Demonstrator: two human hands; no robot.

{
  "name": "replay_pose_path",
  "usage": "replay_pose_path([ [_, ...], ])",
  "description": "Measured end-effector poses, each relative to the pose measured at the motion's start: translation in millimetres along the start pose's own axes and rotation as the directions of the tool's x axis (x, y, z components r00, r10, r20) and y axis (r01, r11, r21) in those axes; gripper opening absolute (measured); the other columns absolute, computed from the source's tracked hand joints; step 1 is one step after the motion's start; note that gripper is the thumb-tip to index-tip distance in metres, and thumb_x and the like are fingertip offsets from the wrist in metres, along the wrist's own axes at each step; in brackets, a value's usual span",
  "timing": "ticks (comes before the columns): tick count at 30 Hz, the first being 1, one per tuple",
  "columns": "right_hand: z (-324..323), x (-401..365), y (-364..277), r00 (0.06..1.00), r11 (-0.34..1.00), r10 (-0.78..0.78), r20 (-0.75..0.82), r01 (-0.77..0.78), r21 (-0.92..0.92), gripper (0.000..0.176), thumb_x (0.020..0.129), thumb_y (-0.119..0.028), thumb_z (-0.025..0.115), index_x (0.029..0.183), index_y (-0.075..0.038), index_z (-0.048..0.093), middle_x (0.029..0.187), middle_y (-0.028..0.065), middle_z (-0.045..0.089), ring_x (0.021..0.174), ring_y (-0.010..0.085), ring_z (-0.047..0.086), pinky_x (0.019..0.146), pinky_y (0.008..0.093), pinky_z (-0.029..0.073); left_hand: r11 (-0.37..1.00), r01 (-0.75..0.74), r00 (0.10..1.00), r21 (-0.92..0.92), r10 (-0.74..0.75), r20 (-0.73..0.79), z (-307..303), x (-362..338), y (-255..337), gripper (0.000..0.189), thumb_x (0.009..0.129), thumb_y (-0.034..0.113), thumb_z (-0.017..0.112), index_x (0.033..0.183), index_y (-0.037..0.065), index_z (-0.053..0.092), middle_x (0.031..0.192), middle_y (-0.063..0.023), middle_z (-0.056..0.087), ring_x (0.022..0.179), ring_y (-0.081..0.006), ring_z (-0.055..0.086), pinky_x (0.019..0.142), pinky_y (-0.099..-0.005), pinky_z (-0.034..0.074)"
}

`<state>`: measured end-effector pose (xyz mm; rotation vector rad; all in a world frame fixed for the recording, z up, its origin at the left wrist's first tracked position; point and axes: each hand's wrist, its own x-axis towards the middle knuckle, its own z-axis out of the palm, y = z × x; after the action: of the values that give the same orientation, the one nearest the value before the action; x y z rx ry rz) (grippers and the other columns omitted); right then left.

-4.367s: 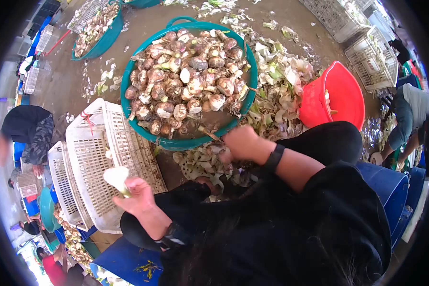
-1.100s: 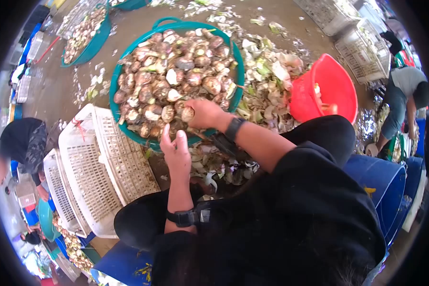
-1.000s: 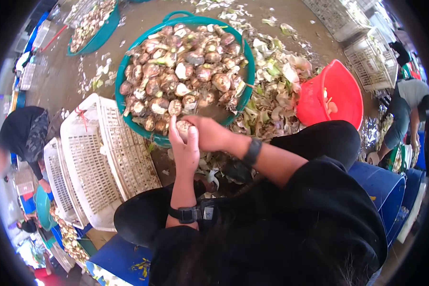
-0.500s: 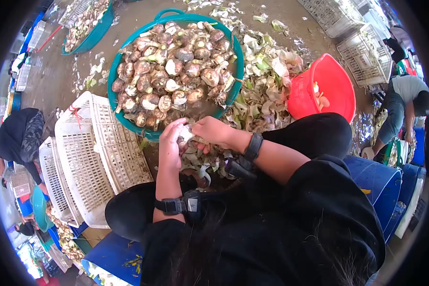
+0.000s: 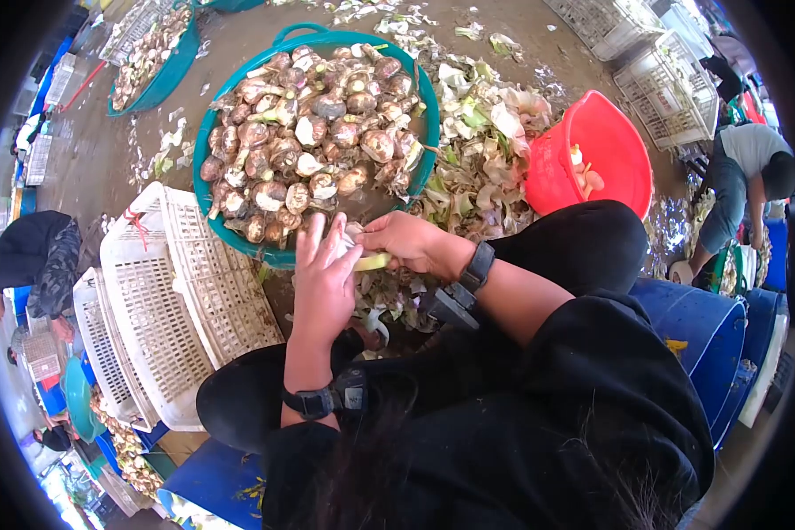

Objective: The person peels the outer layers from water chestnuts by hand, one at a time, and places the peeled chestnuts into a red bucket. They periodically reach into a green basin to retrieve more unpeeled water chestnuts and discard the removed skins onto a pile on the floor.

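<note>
A pale bulb [image 5: 353, 230], mostly covered by fingers, is between my two hands in front of the teal basin. My left hand [image 5: 322, 278] holds it from the left, its fingers pointing up along it. My right hand [image 5: 408, 240] pinches at its right side. From under the right fingers a yellow-green stem piece [image 5: 374, 261] sticks out. Many brown and whitish bulbs [image 5: 309, 132] with short stems fill the teal basin [image 5: 431, 115] just beyond. Below my hands lie loose peelings [image 5: 397, 305].
Peelings [image 5: 486, 150] are heaped between the basin and a red bucket [image 5: 623, 150] holding a few pale pieces. White plastic crates [image 5: 155, 300] stand at left. Blue drums [image 5: 689, 318] are at right. Other people bend over work at the left and right edges.
My left fingers have straightened and shifted over the bulb. A yellow-green stem piece now shows by my right hand. The view has shifted slightly.
</note>
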<state>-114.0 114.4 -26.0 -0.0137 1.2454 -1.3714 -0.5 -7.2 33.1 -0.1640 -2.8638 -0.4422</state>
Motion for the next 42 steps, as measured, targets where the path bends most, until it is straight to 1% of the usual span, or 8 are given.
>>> replay_pose_path([
  [2,6,-7,-3,1.000,0.997,-0.016,0.023,0.014,0.075,0.017,0.084,-0.017,0.058,0.086,-0.001,0.062,0.065,0.0011,0.058,0.052,0.0090,0.049,0.047,0.0239,0.040,0.993,0.023,1.000,-0.118,-0.022,0.009,10,-2,-1,0.031,0.074,-0.006,0.058,0.104,0.001,0.058,0.119,-0.0174,0.051,0.112,-0.0319,0.047,0.093,-0.0444,0.038],
  [6,9,-25,12,0.866,0.858,-0.462,0.191,0.490,-0.150,0.013,0.086,-0.015,0.055,0.091,-0.007,0.064,0.079,0.0020,0.063,0.069,0.0120,0.057,0.062,0.0277,0.045,-0.326,-0.007,0.523,-0.945,-0.807,0.274,25,-12,-17,0.022,0.084,0.009,0.058,0.103,0.001,0.053,0.110,-0.0112,0.057,0.103,-0.0201,0.055,0.085,-0.0332,0.047],
  [12,-10,-24,38,0.962,-0.123,-0.231,0.144,0.118,-0.985,0.030,0.076,-0.039,0.059,0.096,-0.017,0.063,0.098,0.0139,0.061,0.091,0.0285,0.058,0.078,0.0395,0.045,-0.406,0.113,0.166,-0.907,-0.892,0.420,15,-14,-24,0.020,0.084,0.026,0.060,0.097,0.012,0.055,0.084,-0.0005,0.063,0.073,-0.0116,0.061,0.053,-0.0190,0.042],
  [19,58,-14,4,0.811,0.698,-0.563,0.161,0.570,-0.432,0.058,0.069,-0.031,0.068,0.115,-0.002,0.047,0.092,0.0208,0.061,0.084,0.0297,0.060,0.076,0.0389,0.046,-0.369,0.182,0.125,-0.912,-0.911,0.393,24,-11,-23,0.022,0.087,0.033,0.051,0.089,0.011,0.052,0.066,-0.0005,0.054,0.042,-0.0070,0.042,0.032,-0.0197,0.030],
  [22,32,0,19,0.970,0.102,0.081,0.229,0.220,-0.970,0.062,0.065,-0.029,0.071,0.117,-0.004,0.047,0.093,0.0188,0.060,0.086,0.0289,0.059,0.077,0.0393,0.046,-0.446,-0.151,0.068,-0.882,-0.895,0.440,-17,-47,-55,0.033,0.088,0.041,0.047,0.096,0.010,0.055,0.069,-0.0001,0.056,0.042,-0.0071,0.041,0.031,-0.0171,0.028],
  [26,2,23,-2,0.780,0.149,-0.583,0.229,0.379,-0.913,0.052,0.067,-0.026,0.067,0.114,-0.012,0.052,0.109,0.0163,0.055,0.096,0.0345,0.052,0.083,0.0428,0.043,-0.018,-0.637,-0.383,-0.770,-0.860,0.337,-69,-43,-61,0.034,0.088,0.038,0.047,0.090,0.004,0.052,0.073,-0.0072,0.056,0.060,-0.0167,0.055,0.057,-0.0266,0.050],
  [30,-3,100,-40,0.856,0.135,-0.494,-0.154,-0.100,-0.986,0.037,0.072,-0.016,0.061,0.106,-0.008,0.051,0.096,0.0135,0.059,0.095,0.0293,0.056,0.079,0.0371,0.046,-0.246,-0.291,0.119,-0.924,-0.968,0.221,-12,-41,-66,0.018,0.081,0.021,0.058,0.085,0.006,0.049,0.076,-0.0073,0.056,0.066,-0.0165,0.054,0.060,-0.0288,0.048],
  [42,-15,137,-31,0.887,0.036,-0.438,-0.146,-0.145,-0.989,0.038,0.071,-0.022,0.062,0.106,-0.011,0.052,0.097,0.0126,0.062,0.093,0.0273,0.059,0.076,0.0369,0.048,-0.346,0.248,0.206,-0.905,-0.894,0.398,33,-3,-34,0.021,0.086,0.023,0.053,0.101,0.008,0.050,0.089,-0.0020,0.050,0.070,-0.0112,0.051,0.058,-0.0238,0.043],
])
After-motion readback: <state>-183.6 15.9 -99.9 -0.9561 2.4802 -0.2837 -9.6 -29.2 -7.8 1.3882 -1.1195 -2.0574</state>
